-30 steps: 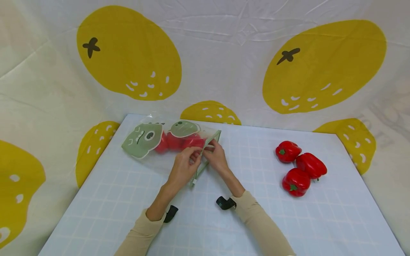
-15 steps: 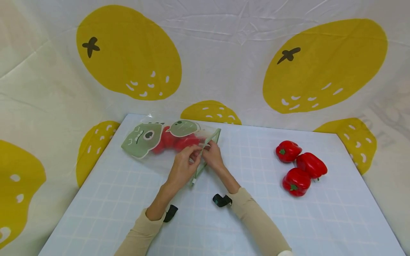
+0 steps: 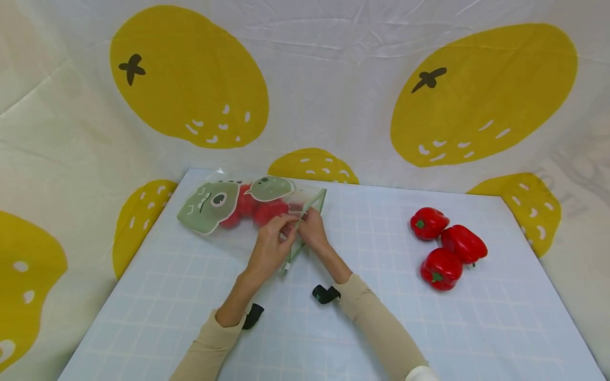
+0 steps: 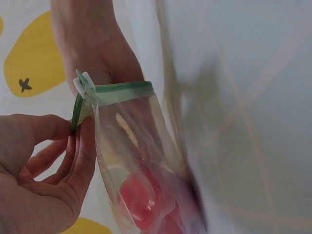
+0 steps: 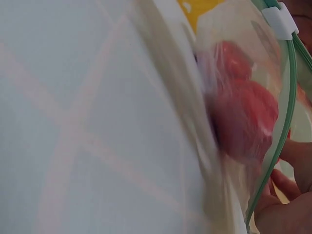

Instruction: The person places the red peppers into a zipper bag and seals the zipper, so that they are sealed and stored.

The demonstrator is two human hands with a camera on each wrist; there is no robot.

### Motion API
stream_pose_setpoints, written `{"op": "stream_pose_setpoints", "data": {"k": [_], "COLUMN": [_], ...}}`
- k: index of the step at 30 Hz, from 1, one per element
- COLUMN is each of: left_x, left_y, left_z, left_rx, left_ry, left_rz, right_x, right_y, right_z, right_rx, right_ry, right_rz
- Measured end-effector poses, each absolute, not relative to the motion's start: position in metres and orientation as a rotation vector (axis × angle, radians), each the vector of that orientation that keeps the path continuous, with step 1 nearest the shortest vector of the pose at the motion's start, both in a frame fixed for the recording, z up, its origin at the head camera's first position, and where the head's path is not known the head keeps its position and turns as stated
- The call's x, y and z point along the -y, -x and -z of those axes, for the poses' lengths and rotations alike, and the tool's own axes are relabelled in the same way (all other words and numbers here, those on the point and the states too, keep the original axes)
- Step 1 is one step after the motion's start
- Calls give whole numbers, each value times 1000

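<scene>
A clear zip bag [image 3: 310, 194] with a green dinosaur print [image 3: 209, 207] lies on its side, its green-edged mouth facing right. Several red bell peppers [image 3: 268, 212] show through the plastic. My left hand [image 3: 269, 248] pinches the near edge of the mouth between thumb and fingers. My right hand [image 3: 313, 232] reaches through the mouth, its fingers inside and close to the nearest pepper [image 5: 248, 119]; the fingertips are partly hidden. A white slider [image 5: 280, 22] sits at one end of the zip, also seen in the left wrist view.
Three more red bell peppers [image 3: 441, 269] stand in a cluster on the right of the pale blue gridded table [image 3: 381, 254]. A white cloth with yellow fruit prints [image 3: 333, 95] hangs behind the table and along its sides.
My right hand has moved left, further into the bag. The bagged peppers have shifted left, toward the bag's closed end. My left hand keeps its pinch on the edge.
</scene>
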State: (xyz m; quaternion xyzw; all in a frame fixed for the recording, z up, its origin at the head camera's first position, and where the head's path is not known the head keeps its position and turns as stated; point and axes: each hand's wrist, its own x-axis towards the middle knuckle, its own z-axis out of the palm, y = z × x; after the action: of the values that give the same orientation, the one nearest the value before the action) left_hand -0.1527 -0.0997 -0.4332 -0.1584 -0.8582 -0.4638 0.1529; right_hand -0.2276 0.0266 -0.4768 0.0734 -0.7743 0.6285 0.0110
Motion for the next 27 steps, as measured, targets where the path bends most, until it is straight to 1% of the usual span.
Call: {"op": "stream_pose_setpoints", "data": {"k": [6,15,27], "left_x": [98,100,100], "left_y": [153,156,159], "left_z": [433,433,435], "left_rx": [2471,2457,2449], "left_ry": [443,428,445], "left_rz": [1336,1347,1355], "right_x": [-39,-66,-103], "right_y": [225,220,213], "right_z": [477,471,462], "right_rx": [2451,2503,2577], "right_ry": [-298,-523,-604], "right_rz": [-1989,-1920,-1823]}}
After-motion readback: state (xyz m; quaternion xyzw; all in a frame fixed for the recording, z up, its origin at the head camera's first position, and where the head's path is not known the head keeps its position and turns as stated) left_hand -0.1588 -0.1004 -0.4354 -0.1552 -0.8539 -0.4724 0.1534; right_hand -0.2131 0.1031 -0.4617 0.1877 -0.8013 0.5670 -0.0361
